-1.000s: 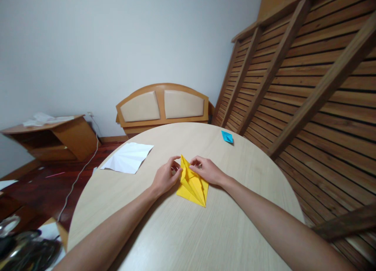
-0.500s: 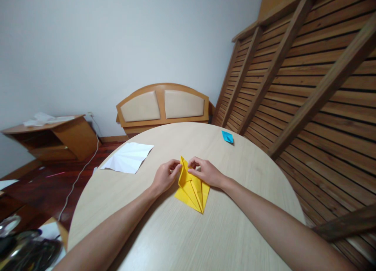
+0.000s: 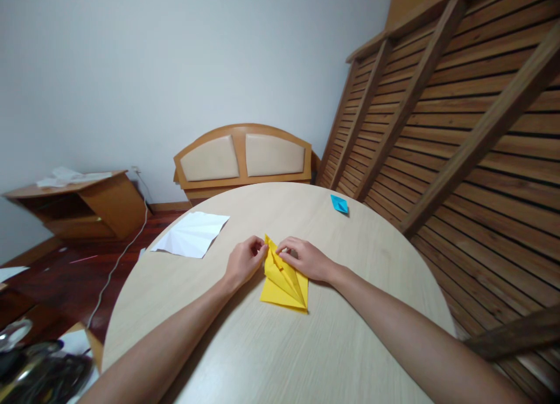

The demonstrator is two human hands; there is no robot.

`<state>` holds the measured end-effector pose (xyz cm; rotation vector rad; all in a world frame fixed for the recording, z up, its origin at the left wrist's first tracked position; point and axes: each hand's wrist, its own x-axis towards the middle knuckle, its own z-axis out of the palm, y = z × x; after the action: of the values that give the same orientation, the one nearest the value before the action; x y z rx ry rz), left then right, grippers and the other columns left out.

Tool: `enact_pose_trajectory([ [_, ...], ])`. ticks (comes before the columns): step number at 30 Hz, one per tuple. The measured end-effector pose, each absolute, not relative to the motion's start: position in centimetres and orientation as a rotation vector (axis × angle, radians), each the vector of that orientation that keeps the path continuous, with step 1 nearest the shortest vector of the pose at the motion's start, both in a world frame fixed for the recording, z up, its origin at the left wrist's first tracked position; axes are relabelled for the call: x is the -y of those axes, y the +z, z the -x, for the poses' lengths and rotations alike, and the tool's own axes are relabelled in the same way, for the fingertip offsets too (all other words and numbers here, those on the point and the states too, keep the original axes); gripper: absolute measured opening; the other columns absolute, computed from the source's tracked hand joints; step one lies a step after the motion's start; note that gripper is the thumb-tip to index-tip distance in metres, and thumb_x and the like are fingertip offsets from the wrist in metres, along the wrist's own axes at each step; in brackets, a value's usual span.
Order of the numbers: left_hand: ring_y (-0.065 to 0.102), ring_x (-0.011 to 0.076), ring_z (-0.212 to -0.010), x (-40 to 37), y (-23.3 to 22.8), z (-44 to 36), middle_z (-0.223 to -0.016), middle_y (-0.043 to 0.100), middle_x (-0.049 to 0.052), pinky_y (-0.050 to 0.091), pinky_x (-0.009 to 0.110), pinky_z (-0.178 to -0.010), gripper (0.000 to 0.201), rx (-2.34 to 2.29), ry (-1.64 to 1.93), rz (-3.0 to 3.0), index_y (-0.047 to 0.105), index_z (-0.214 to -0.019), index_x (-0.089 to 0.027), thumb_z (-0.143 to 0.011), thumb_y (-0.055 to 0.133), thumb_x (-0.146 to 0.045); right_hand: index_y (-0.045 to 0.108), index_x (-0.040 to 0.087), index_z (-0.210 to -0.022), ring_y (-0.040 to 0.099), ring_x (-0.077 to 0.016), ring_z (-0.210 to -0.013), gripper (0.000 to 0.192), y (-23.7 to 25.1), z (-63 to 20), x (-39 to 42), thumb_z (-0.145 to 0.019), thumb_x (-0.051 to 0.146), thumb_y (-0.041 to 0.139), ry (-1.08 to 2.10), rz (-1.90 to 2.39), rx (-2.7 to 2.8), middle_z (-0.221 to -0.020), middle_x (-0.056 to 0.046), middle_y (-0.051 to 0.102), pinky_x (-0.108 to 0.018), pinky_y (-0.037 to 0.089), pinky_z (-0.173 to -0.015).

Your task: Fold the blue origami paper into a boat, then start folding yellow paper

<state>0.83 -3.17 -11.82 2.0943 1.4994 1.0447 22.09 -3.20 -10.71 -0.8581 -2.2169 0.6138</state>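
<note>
Paper, yellow [image 3: 284, 281], lies folded on the round tabletop [image 3: 271, 345], near the middle, its far tip between my two hands. It is already worked into a narrow kite-like shape with several layered flaps and a pointed far end, so many creases are in; the near end is wider and still flat, and by my judgement the model is only partway shaped.

Left hand [image 3: 242, 264]: fingers curled narrow, thumb and forefinger pinched on the left edge of the far tip. Right hand [image 3: 306, 259]: fingers bent low over the right flap, fingertips [image 3: 282, 253] pressed on the paper close beside the left hand's. Both hold the same point; the rest of the sheet rests flat on the tabletop.

White sheet [image 3: 190, 234] with fan-like creases lies to the far left, well apart, partly over the table's edge. Small blue folded piece [image 3: 338, 204] sits at the far right, well apart, untouched. Beyond the tabletop: wooden headboard [image 3: 242, 159] against the wall, slatted frame [image 3: 459, 129] leaning at right.
</note>
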Motion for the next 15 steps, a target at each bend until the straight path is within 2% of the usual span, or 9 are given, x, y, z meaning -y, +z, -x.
enact_pose_trajectory([
  [3,0.061,0.016,-0.065,3.3,-11.7,-0.8,-0.074,0.069,0.001,0.041,0.025,-0.06,0.018,-1.59,0.981,-2.148,0.064,-0.084,-0.02,-0.089,0.055,-0.035,0.068,0.018,-0.092,0.06,-0.0191,-0.096,0.018,-10.2,-21.9,3.5,-0.096,0.026,0.052,0.489,0.89,2.242,-0.099,-0.008,0.066,-0.033,0.045,-0.088],
  [5,0.061,0.0158,-0.064,3.3,-11.6,-0.8,-0.073,0.069,0.001,0.04,0.025,-0.059,0.017,-1.621,0.958,-2.166,0.063,-0.084,-0.02,-0.09,0.055,-0.034,0.067,0.018,-0.087,0.06,-0.0187,-0.088,0.017,-9.7,-21.7,4.0,-0.094,0.029,0.056,0.462,0.948,2.255,-0.091,-0.006,0.066,-0.032,0.045,-0.083],
  [7,0.061,0.0158,-0.063,3.3,-11.7,-0.8,-0.073,0.068,0.001,0.039,0.025,-0.058,0.017,-1.629,0.956,-2.166,0.062,-0.084,-0.02,-0.09,0.055,-0.034,0.066,0.019,-0.093,0.06,-0.0179,-0.081,0.015,-9.3,-21.5,4.4,-0.089,0.034,0.063,0.513,0.974,2.255,-0.086,-0.004,0.066,-0.031,0.045,-0.077],
  [10,0.061,0.0158,-0.063,3.2,-11.8,-0.8,-0.072,0.068,0.0,0.039,0.025,-0.057,0.017,-1.597,0.997,-2.125,0.06,-0.091,-0.02,-0.09,0.054,-0.035,0.061,0.021,-0.108,0.061,-0.0175,-0.077,0.032,-9.2,-21.2,4.9,-0.081,0.034,0.072,0.583,0.944,2.278,-0.086,-0.001,0.068,-0.03,0.045,-0.076],
  [15,0.061,0.0159,-0.06,3.0,-12.0,-0.8,-0.071,0.068,0.0,0.04,0.025,-0.056,0.026,-1.484,1.074,-2.046,0.056,-0.109,-0.019,-0.091,0.053,-0.037,0.059,0.022,-0.116,0.064,-0.0169,-0.078,0.037,-10.0,-21.4,4.5,-0.081,0.023,0.07,0.668,0.902,2.319,-0.085,0.0,0.07,-0.03,0.045,-0.079],
])
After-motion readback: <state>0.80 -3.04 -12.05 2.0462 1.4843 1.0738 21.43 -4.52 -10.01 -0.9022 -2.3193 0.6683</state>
